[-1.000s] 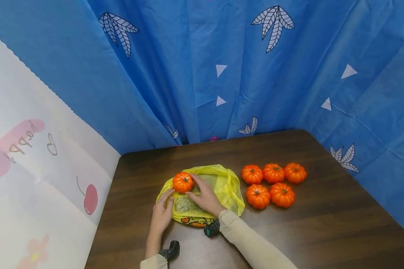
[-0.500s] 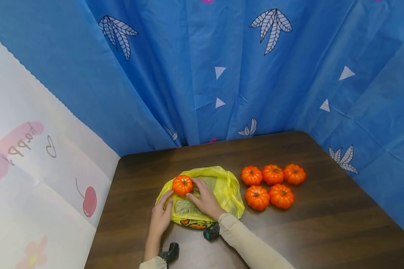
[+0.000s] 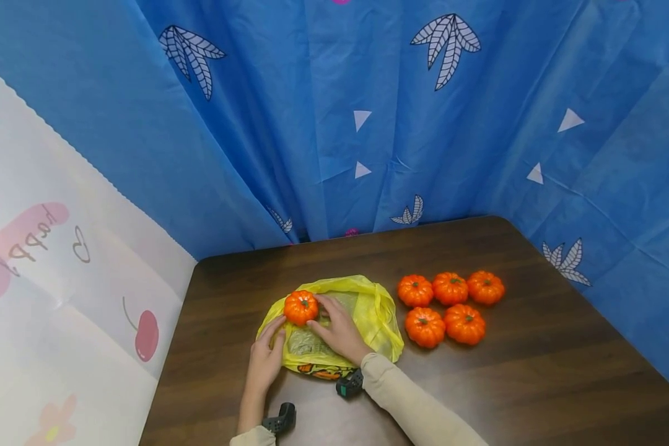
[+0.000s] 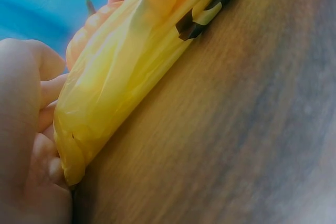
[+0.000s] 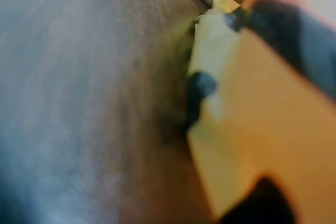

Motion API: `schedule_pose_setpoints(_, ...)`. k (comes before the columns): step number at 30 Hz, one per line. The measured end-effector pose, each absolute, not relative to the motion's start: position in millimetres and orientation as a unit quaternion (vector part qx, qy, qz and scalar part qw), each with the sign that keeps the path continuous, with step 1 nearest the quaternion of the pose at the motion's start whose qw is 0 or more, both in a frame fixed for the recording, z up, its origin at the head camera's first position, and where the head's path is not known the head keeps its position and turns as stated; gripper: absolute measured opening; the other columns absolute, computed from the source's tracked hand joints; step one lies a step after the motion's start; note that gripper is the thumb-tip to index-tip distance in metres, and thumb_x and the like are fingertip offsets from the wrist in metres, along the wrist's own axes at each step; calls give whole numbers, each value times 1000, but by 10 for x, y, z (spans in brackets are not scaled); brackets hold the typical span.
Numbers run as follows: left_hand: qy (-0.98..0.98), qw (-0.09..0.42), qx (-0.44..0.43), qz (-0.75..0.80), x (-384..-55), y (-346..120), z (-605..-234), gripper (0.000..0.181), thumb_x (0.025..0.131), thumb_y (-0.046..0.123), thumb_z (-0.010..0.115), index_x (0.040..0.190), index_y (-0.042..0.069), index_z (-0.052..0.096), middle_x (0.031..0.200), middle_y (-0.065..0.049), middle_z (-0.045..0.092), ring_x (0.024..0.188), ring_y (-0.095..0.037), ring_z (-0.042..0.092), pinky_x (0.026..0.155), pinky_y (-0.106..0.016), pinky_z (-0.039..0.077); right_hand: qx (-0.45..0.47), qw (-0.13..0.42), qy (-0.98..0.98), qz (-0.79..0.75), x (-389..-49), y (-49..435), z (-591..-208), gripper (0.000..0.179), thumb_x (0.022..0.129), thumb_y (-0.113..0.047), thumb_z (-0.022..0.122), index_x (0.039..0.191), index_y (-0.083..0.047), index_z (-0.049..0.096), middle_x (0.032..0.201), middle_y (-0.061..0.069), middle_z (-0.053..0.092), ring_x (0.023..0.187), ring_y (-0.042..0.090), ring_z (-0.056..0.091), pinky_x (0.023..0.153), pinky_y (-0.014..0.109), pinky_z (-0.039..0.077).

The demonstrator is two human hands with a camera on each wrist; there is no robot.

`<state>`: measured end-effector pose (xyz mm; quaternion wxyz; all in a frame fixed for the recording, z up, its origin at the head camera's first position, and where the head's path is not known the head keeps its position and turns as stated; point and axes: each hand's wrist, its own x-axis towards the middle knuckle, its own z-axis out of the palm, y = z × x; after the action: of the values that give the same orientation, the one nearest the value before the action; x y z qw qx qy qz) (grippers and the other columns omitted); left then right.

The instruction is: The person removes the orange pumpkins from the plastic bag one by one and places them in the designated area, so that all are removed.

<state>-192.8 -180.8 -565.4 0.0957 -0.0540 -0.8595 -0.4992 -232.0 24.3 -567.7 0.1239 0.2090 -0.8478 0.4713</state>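
A small orange toy pumpkin (image 3: pixel 301 308) with a green stem sits at the left end of a yellow plastic bag (image 3: pixel 379 316), which lies with its mouth spread on the table. My right hand (image 3: pixel 342 329) reaches over the bag and grips the pumpkin's right side between thumb and fingers. At the bag's left edge my left hand (image 3: pixel 266 356) has its fingers curled round the yellow plastic, fingertips close by the pumpkin. In the left wrist view the bag's side (image 4: pixel 115 82) hides much of the pumpkin (image 4: pixel 86 30). The right wrist view holds mostly the bag's printed side (image 5: pixel 262 108), blurred.
Several more orange pumpkins (image 3: pixel 450 288) lie in two rows right of the bag. The dark wooden table (image 3: pixel 535 371) has a blue curtain (image 3: pixel 334 124) behind it and a white printed sheet (image 3: pixel 89 297) along its left side.
The hands, pumpkin and bag keep their places. Only the head view shifts slightly.
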Motion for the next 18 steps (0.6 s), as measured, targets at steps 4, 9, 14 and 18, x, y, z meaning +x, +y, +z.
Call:
schedule_pose_setpoints(4,-861,107,-62,-494,-1933,-1817,-5658,35,107,14,56,140,5,62,148,-18,58,141,-40,49,118,-60,35,210,128,-845,475,-2329,237,-5672,61,97,-25,75,150,-11,50,145,11,56,123,23,64,100,28,56)
schedule_pose_setpoints(9,-862,102,-56,-494,-1929,-1817,-5678,35,106,14,56,140,7,63,149,-17,57,142,-39,48,119,-59,35,193,110,-842,491,-2321,236,-5665,61,95,-24,76,149,-12,51,144,9,57,122,22,65,102,29,54)
schedule_pose_setpoints(14,-861,85,-48,-499,-1918,-1813,-5680,36,106,13,56,142,9,62,151,-16,55,145,-38,46,120,-58,33,182,102,-838,504,-2301,249,-5656,60,94,-23,78,147,-11,54,142,10,58,121,24,66,103,30,54)
schedule_pose_setpoints(18,-860,84,-48,-501,-1929,-1816,-5670,37,106,12,55,143,8,61,151,-16,55,145,-38,45,120,-59,32,187,109,-836,505,-2293,261,-5621,59,94,-23,78,146,-11,55,141,10,59,121,25,67,102,31,55)
